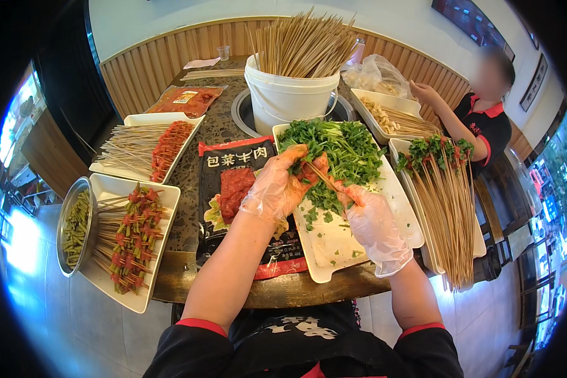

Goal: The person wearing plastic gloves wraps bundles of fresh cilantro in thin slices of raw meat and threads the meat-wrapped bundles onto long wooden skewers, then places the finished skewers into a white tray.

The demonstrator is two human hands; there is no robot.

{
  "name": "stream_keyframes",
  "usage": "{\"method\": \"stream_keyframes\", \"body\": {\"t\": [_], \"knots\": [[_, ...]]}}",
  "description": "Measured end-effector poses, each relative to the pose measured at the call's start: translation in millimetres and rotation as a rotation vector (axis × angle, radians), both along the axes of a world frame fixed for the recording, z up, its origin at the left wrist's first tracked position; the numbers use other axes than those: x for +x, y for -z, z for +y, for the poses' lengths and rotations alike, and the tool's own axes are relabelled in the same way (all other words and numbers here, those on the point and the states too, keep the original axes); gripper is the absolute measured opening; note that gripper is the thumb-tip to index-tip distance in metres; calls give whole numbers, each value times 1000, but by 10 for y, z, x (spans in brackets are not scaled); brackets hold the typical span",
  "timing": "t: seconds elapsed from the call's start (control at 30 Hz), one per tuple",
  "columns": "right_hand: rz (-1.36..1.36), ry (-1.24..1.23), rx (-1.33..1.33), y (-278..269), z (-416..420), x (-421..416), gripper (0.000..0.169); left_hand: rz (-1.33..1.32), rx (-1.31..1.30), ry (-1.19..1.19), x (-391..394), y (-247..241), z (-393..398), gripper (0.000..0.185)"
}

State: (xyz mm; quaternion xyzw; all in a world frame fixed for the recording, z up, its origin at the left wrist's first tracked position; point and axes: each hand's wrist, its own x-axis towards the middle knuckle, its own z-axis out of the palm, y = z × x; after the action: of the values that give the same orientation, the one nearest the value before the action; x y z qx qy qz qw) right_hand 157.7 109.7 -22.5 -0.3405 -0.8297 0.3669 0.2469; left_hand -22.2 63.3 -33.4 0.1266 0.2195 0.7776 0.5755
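Both my hands wear clear plastic gloves and meet over a white tray (321, 245) piled with chopped cilantro (340, 141). My left hand (283, 182) holds a slice of red marinated meat (319, 170) with some green leaf at it. My right hand (368, 215) grips a bamboo skewer (323, 177) whose upper part meets the meat. Left of the tray lies a black and red food packet (255, 250) printed with a picture of meat. A white tray of finished-looking skewers with greens and red meat (437, 156) stands to the right, their sticks pointing towards me.
A white bucket (290, 97) full of bamboo skewers stands mid-table. On the left are two trays of meat skewers (170, 149) (132, 236), a metal bowl of green bean pieces (77, 227) and a bag of red meat (186, 100). Another person (486, 108) reaches towards a plastic bag (378, 75).
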Motion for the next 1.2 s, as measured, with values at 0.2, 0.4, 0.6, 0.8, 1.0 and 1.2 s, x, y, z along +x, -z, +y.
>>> {"method": "stream_keyframes", "body": {"t": [0.2,0.4,0.6,0.8,1.0,1.2], "knots": [[117,-17,-111,84,20,-48,35,-77,-44,-72,48,-51,7,16],[0,12,-154,-81,-40,-59,37,-95,3,-42,-1,52,56,19],[54,48,-256,-60,-8,-65,38,144,59,-99,3,47,41,25],[91,63,-340,4,57,-58,38,401,35,-157,78,-28,-4,29],[88,75,-386,-94,42,-64,38,389,170,-54,48,-59,-44,37],[188,69,-508,-47,126,-1,26,328,240,20,18,-32,-35,33]]}}
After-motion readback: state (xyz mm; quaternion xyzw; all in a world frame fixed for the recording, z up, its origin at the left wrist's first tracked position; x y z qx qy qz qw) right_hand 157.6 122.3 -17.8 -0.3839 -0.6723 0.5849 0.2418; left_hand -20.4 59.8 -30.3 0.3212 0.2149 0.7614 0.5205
